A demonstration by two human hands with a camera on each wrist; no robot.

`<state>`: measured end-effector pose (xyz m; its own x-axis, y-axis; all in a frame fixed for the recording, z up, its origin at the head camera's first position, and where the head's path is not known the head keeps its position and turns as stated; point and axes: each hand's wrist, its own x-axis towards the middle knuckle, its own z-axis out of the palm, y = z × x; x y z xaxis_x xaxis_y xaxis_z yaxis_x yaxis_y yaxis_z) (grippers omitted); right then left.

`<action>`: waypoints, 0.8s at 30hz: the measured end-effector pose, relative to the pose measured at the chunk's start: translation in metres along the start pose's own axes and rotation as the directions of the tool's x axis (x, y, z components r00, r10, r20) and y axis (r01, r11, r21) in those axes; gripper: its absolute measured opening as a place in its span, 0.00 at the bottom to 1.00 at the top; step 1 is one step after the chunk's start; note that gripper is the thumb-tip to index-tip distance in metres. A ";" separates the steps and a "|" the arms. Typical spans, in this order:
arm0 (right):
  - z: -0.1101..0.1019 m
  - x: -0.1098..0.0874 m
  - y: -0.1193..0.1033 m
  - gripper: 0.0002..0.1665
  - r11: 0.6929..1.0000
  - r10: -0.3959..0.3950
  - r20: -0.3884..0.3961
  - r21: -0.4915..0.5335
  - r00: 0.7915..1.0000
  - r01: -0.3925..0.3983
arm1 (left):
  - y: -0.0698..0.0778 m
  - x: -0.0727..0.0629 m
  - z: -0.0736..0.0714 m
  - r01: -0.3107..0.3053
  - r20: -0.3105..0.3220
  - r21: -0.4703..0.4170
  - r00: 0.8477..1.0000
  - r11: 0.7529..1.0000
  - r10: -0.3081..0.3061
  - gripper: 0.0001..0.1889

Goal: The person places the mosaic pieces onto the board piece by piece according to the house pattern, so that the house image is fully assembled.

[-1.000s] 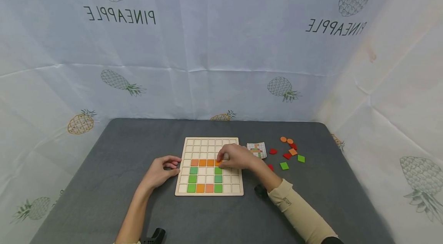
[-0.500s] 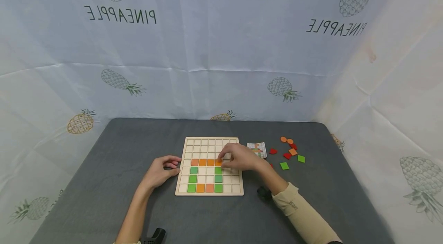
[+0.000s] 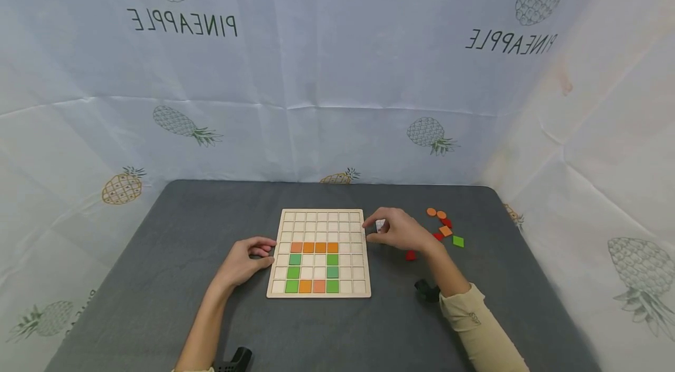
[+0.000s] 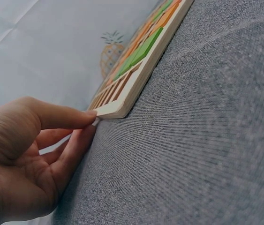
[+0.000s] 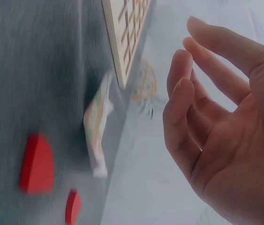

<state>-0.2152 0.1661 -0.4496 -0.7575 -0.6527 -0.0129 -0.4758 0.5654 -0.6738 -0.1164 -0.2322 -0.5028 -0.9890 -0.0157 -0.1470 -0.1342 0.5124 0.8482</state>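
A square wooden grid board (image 3: 348, 293) lies flat on the grey table (image 3: 211, 202). On it, orange, salmon and green square tiles (image 3: 314, 248) form a four-sided outline. At the board's left edge my left hand (image 3: 244, 262) rests; the thumb (image 4: 71, 118) and fingers touch the rim, apart from each other along it. My right hand (image 3: 403, 231), holding nothing, hovers just off the right edge with thumb and fingers curved and tips apart. Beneath that hand a small printed card (image 5: 95, 124) is mostly hidden in the head view but shows creased in the right wrist view.
Loose pieces lie at the right: orange discs (image 3: 436, 213), an orange square (image 3: 445, 231), a green square (image 3: 458, 241) and red pieces (image 3: 411, 255). A black object (image 3: 237, 359) sits by the left forearm. A pineapple-print cloth (image 3: 337, 67) hangs behind the table.
My right hand has let go of an orange tile, which sits in the top row's right end, and has moved right off the board. My left hand stays put.
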 end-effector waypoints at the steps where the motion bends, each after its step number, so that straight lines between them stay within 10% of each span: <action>1: -0.004 -0.003 0.003 0.19 1.000 0.007 -0.004 0.015 1.000 -0.007 | 0.000 0.000 0.000 -0.002 0.000 0.001 1.000 1.000 0.002 0.20; 24: -0.063 -0.076 0.094 0.17 0.980 0.190 -0.032 0.063 0.981 -0.188 | -0.001 0.000 0.000 -0.007 0.000 0.004 1.000 1.000 0.007 0.20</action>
<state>-0.2305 0.3003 -0.4653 -0.8481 -0.5167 -0.1171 -0.2959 0.6453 -0.7043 -0.1167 -0.2330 -0.5033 -0.9899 -0.0126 -0.1413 -0.1275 0.5162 0.8469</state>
